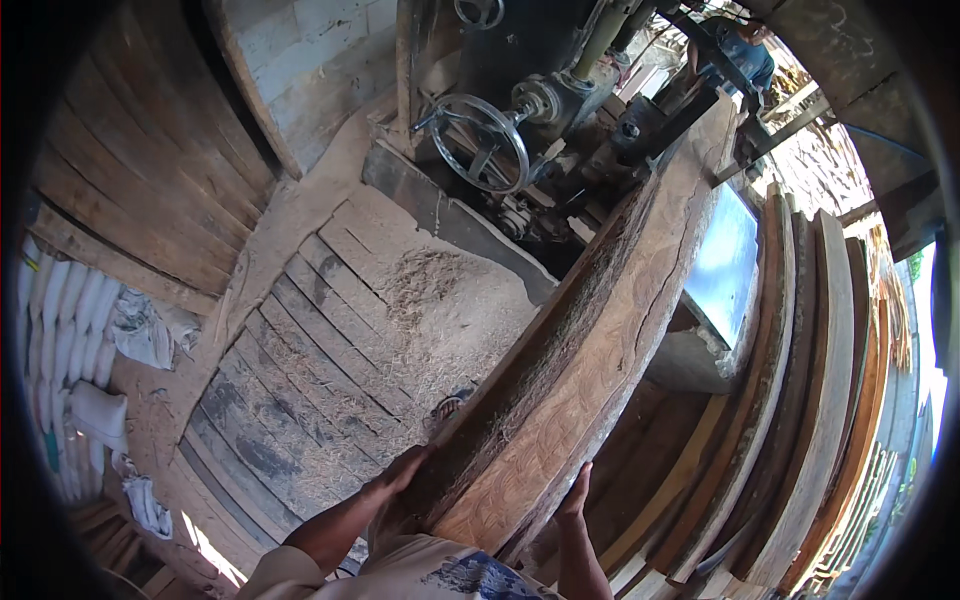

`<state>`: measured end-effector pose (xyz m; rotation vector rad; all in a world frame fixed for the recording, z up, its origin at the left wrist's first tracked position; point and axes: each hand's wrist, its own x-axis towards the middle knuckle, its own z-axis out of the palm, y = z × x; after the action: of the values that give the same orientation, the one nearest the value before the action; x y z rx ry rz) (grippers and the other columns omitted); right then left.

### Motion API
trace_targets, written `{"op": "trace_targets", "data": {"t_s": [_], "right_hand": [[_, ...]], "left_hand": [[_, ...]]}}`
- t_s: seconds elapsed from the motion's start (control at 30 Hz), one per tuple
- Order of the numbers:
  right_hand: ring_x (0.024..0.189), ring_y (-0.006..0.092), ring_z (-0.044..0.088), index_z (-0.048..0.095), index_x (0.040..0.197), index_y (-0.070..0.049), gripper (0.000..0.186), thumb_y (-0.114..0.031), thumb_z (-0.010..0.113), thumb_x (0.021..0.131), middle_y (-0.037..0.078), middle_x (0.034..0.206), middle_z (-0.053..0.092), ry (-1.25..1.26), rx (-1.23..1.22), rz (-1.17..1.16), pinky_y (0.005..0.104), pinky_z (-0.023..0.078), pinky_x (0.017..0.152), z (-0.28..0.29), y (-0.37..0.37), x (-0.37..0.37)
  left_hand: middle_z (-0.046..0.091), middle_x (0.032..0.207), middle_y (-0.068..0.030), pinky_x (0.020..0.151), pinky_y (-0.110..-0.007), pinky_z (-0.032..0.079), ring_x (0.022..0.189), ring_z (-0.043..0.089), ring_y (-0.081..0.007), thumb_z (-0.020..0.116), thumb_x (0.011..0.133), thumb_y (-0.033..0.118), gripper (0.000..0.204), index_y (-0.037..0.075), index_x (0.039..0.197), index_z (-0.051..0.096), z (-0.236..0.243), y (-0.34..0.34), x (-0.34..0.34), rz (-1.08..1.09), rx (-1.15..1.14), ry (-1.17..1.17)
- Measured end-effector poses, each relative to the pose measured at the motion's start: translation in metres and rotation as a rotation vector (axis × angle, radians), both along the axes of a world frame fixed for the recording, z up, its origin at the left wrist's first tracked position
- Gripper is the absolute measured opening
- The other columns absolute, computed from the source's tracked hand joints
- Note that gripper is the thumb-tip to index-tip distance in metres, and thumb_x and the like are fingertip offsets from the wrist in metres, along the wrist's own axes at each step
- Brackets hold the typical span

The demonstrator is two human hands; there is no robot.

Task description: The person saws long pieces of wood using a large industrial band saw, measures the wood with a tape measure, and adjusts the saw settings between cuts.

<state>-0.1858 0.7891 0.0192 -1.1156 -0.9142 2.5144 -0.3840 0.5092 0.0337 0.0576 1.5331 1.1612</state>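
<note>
A long, thick timber slab (575, 385) runs from my body up to the far right, its near end against my shirt. Its upper face is brown with curved saw marks and a long crack near the right edge; the left side is rough and dark. My left hand (408, 468) grips that left side near the close end, fingers partly hidden. On the opposite edge, my right hand (575, 492) holds the slab, its thumb showing and the other fingers hidden beneath. The far end lies beside a large machine (530, 105) with a metal handwheel (480, 143).
Right of the slab are a shiny metal plate (728, 262) on a block and several stacked boards (815, 400). Sawdust (430, 290) covers the plank floor (290, 370). White sacks (75, 320) stand left. Another person (745, 55) is beyond the slab's far end.
</note>
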Motion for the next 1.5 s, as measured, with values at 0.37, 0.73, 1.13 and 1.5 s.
{"op": "trace_targets", "data": {"t_s": [0.37,0.73,1.13,1.5], "right_hand": [[0.12,0.0215,0.051,0.044,0.136,-0.001,0.069,-0.045,0.062,0.088,0.008,0.129,0.055,-0.204,0.129,0.162,0.0363,0.038,0.102,0.02,0.1,-0.005],[0.11,0.0182,0.055,0.061,0.122,0.001,0.053,-0.028,0.075,0.08,0.008,0.119,0.062,-0.151,0.385,0.446,0.0338,0.035,0.102,0.06,0.198,-0.052],[0.138,0.0212,0.022,0.019,0.146,-0.001,0.064,-0.033,0.044,0.097,0.012,0.15,0.026,-0.148,0.635,0.109,0.034,0.015,0.112,0.049,0.264,-0.17],[0.13,0.0229,0.035,0.032,0.142,-0.007,0.071,-0.019,0.064,0.08,0.009,0.136,0.043,0.157,0.652,-0.124,0.0374,0.02,0.109,0.034,0.394,-0.286]], "left_hand": [[0.05,0.129,-0.014,0.102,-0.037,0.034,0.117,0.046,-0.0231,0.046,0.096,0.042,0.056,-0.001,0.131,0.046,-0.023,0.117,-0.054,0.237,0.368,0.127],[0.047,0.132,-0.0215,0.107,-0.042,0.029,0.125,0.043,-0.0348,0.04,0.091,0.049,0.068,-0.004,0.133,0.043,-0.022,0.29,-0.122,0.731,0.296,0.866],[0.046,0.135,-0.0212,0.109,-0.044,0.026,0.129,0.04,-0.0339,0.042,0.092,0.049,0.067,0.0,0.137,0.042,-0.027,0.458,-0.216,0.95,0.258,0.905],[0.05,0.114,-0.0185,0.096,-0.037,0.036,0.108,0.049,-0.0308,0.039,0.099,0.041,0.048,-0.002,0.116,0.05,0.002,0.497,-0.188,0.879,0.11,0.674]]}}
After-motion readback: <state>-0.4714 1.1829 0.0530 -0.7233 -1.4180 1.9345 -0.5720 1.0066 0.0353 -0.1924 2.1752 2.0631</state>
